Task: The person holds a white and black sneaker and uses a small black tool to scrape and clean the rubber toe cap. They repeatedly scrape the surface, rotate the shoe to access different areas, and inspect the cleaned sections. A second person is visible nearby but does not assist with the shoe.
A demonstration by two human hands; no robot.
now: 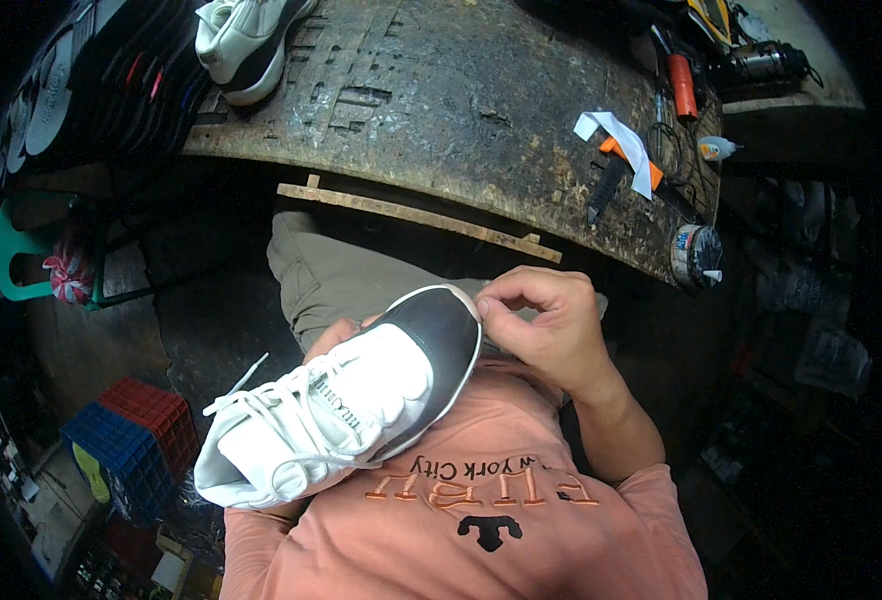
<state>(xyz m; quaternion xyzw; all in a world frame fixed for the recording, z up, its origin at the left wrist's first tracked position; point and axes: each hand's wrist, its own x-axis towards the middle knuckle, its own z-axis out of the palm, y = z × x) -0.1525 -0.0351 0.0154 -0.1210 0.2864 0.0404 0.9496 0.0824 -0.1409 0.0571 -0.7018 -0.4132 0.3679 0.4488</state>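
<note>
A white sneaker (361, 395) with a black toe panel and white laces lies tilted across my lap and shirt front, its toe pointing up and right. Most of my left hand (331, 338) is hidden behind the shoe; its visible fingers support the far side. At the toe, my right hand (544, 318) is closed, with thumb and forefinger pinched together against the edge of the sole. A beige patch shows on that edge beside the fingertips. Whatever lies inside the pinch is too small or hidden to make out.
On the worn workbench (441, 110) stands another white sneaker (246, 45), left of several dark soles (131, 85). At right lie an orange-handled tool (631, 160) under a white strip, a red-handled tool (681, 88) and a round can (696, 255). Crates (126, 440) and a green chair (21, 245) stand left.
</note>
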